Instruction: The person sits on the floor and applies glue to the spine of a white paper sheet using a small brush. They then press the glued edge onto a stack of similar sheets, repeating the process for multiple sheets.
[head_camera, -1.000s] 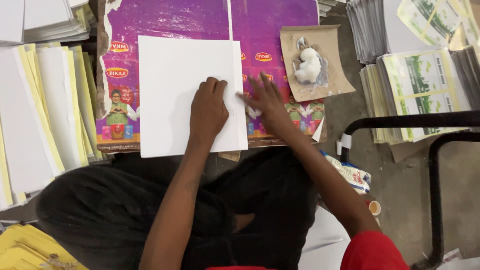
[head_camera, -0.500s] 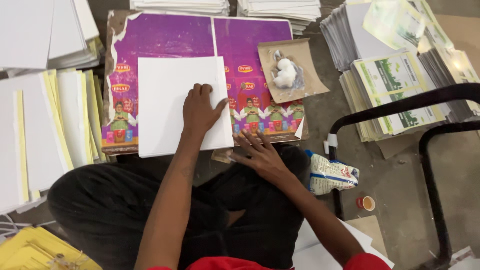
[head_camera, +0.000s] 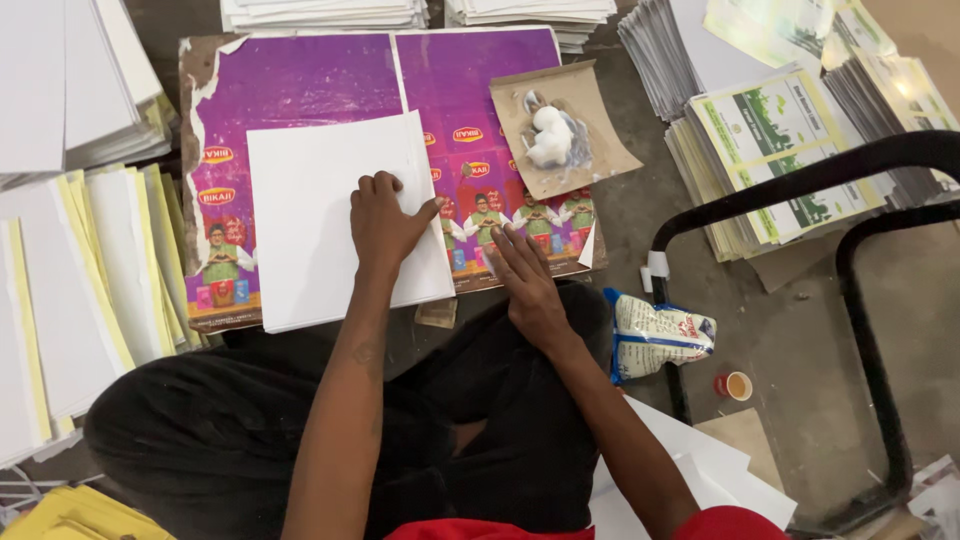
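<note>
1. Head view: the left hand (head_camera: 385, 225) lies palm down with fingers curled on the right part of a stack of plain white square paper sheets (head_camera: 335, 220), pressing rather than gripping.
2. The stack lies on a flattened purple printed cardboard carton (head_camera: 300, 85) spread on the floor in front of the seated person.
3. The right hand (head_camera: 527, 285) rests flat, fingers spread and holding nothing, on the carton's lower edge just right of the stack.
4. A brown card scrap with a white lump of paste (head_camera: 560, 130) sits on the carton's right half.
5. A small white printed pouch (head_camera: 660, 335) lies near the right forearm, beside a black metal tube frame (head_camera: 850, 165).
6. Piles of white and yellow sheets (head_camera: 90, 270) lie to the left.
</note>
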